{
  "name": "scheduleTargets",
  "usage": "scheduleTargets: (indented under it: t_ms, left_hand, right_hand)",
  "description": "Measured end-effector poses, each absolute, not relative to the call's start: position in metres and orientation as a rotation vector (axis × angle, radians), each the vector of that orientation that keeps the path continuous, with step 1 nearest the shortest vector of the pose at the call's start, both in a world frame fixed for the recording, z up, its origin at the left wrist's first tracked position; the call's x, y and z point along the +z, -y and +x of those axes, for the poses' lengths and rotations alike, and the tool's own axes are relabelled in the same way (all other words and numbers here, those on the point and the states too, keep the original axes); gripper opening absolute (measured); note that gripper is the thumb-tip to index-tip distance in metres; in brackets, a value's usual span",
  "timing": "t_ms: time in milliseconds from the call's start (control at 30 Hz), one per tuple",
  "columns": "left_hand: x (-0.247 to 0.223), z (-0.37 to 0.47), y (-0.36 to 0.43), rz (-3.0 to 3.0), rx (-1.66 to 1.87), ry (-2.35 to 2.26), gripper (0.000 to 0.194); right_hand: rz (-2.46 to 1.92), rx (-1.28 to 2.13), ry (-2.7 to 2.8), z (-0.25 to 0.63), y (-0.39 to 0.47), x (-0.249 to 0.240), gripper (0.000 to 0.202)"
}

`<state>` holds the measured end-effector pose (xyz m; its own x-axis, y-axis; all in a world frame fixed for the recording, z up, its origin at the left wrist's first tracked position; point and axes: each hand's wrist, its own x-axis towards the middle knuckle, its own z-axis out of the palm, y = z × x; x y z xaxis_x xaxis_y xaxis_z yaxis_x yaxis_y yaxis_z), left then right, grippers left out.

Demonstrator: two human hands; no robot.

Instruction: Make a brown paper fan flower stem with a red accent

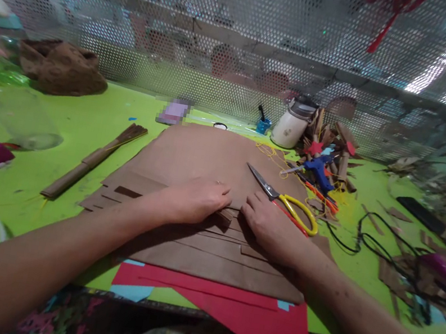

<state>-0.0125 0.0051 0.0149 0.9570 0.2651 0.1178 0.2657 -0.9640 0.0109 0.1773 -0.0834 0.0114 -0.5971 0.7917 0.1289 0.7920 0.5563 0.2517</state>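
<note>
A large brown paper sheet (pixel 203 155), its near part slit into several strips, lies before me. My left hand (pixel 202 200) is closed over a brown paper strip (pixel 222 220), whose folded end shows below the fingers. Close beside it, my right hand (pixel 267 225) presses down with curled fingers pinching the strip's edge; the fingertips are partly hidden. Scissors (pixel 268 189) with yellow and red handles lie on the sheet just beyond my right hand, blades pointing away to the left. Red paper (pixel 250 311) and light blue scraps stick out under the near edge.
A tied bundle of brown paper (pixel 93 162) lies on the left of the green table (pixel 80 126). A blue glue gun (pixel 319 169), yellow string, a white jar (pixel 292 124) and a black cable (pixel 359 235) are on the right. Perforated metal (pixel 161 48) stands behind.
</note>
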Motion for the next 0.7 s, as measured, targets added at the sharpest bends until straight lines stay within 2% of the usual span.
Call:
scheduleTargets:
  t_ms: [133, 300, 533, 700]
  left_hand:
    - [0.016, -0.012, -0.012, -3.25, -0.261, 0.57, 0.006]
    - [0.014, -0.008, -0.026, -3.554, -0.463, 1.007, 0.031]
    - [0.012, -0.005, -0.026, -3.84, -0.415, 1.211, 0.033]
    - [0.016, -0.005, -0.025, -3.865, -0.462, 1.098, 0.027]
  right_hand:
    - [-1.423, -0.518, 2.767, 0.177, 0.084, 0.009, 0.015]
    - [-1.465, -0.412, 2.676, 0.179, 0.085, 0.012, 0.007]
    - [-1.443, -0.355, 2.618, 0.179, 0.087, 0.016, 0.007]
    - [-1.436, -0.251, 2.485, 0.178, 0.083, 0.02, 0.008]
